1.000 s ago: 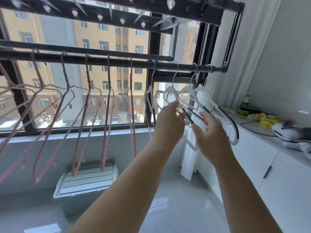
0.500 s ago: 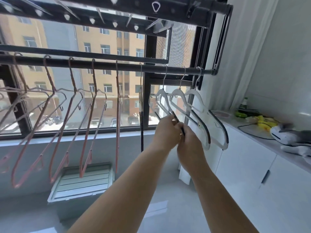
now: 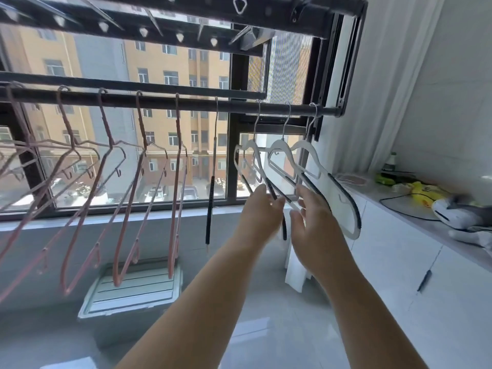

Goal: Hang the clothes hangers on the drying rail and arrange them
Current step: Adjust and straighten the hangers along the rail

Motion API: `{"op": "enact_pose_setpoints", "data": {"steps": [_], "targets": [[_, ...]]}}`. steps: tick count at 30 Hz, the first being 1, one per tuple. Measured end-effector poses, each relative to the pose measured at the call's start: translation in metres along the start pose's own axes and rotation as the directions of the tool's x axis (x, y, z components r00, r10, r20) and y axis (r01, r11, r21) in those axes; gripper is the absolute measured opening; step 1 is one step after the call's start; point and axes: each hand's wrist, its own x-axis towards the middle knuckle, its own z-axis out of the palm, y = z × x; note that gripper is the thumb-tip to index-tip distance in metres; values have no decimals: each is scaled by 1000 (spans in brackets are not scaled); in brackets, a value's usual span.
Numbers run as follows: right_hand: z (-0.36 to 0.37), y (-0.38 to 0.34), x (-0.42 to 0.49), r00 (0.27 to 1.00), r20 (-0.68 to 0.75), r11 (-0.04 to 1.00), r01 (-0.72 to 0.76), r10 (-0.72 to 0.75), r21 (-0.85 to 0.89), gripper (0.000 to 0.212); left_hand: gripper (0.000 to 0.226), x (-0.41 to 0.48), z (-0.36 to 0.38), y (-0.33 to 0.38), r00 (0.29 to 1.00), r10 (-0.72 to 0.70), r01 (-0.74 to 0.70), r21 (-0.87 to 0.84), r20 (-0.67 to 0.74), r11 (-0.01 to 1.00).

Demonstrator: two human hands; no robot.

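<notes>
Clothes hangers of thin pink wire (image 3: 117,198) hang along the dark metal drying rail (image 3: 186,103) from nine to twelve o'clock. At one o'clock hang three white plastic hangers with black grip strips (image 3: 298,166). The left hand (image 3: 262,209) pinches one strip; the right hand (image 3: 312,222), fingers loosely spread, touches its neighbour.

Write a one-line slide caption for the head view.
Both hands, left and right, adjust white hangers on the rail beside pink hangers.
</notes>
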Motion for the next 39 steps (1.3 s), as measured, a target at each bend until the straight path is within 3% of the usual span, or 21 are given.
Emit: {"op": "enact_pose_setpoints", "data": {"steps": [3,6,10,13,16,30,39], "targets": [[-5,-7,3,993,-91,993,86,-78,83,36,43,-10,-13,6,981,160,-137,194,-109,971],[8,-18,4,998,23,971,47,-53,232,31,56,-11,-39,12,932,261,-183,295,-250,938],[41,-37,4,940,340,926,-115,-16,360,40,48,-4,-64,6,966,35,52,324,-258,945],[65,-48,-1,905,425,890,-193,0,412,40,36,0,-70,-9,973,-71,144,331,-222,933],[80,-51,-5,920,389,893,-136,-46,428,49,28,3,-70,-18,973,-46,134,391,-226,911],[75,-32,-3,954,298,868,-116,-39,483,28,35,9,-56,-17,984,-17,71,294,-180,953],[75,-29,-4,947,320,857,-147,-22,495,27,15,6,-55,-15,979,12,53,308,-206,950]]}}
